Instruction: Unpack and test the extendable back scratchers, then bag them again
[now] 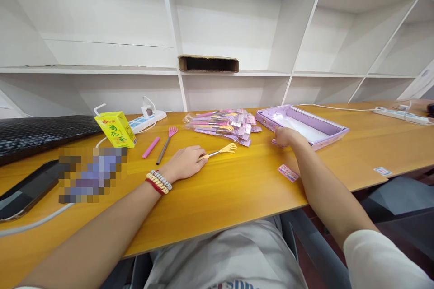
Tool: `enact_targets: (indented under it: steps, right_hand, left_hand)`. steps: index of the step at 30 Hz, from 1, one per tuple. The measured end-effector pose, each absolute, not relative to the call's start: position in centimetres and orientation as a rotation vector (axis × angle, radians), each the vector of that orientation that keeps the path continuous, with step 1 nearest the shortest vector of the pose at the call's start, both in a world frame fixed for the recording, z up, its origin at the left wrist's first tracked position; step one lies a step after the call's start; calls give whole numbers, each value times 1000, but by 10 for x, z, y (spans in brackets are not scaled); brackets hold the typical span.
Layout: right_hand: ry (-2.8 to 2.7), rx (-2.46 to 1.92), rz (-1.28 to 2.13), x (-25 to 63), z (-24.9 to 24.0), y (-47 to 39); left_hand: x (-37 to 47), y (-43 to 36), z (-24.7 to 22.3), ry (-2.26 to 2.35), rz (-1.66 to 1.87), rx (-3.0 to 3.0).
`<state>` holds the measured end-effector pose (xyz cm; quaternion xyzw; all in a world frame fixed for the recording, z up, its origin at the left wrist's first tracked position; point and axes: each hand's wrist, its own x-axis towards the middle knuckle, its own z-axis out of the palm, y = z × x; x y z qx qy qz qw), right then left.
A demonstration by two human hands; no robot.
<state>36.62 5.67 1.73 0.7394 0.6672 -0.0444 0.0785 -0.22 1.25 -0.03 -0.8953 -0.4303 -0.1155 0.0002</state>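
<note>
My left hand [186, 162] rests on the table, its fingers closed over the handle of a yellow back scratcher [220, 151] whose claw head points right. At the near left corner of a purple box, the fingers of my right hand [286, 137] are bent and pressed together. A bit of pink-purple shows under those fingertips, too small to name. Below that hand lies a small pink printed card [288, 173]. Left of my left hand are a pink back scratcher [166, 144] with a metal stem and a separate pink handle piece [151, 147].
Several bagged back scratchers [224, 125] are heaped at the back. The shallow purple box [327, 127] stands right of them. A yellow drink carton [117, 130], power strip [147, 121] and phone [27, 189] are at left. White shelves [230, 18] rise behind, holding a cardboard box [208, 64].
</note>
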Motion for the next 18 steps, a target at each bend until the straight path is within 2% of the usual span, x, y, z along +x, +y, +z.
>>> enact_targets:
  steps: [11, 18]
  right_hand:
    - [2176, 1941, -628, 345, 25, 50]
    - [2319, 1967, -530, 337, 13, 56]
  left_hand:
    - [-3, 14, 1, -1347, -382, -2847]
    - [-1, 11, 3, -1372, -393, -2851]
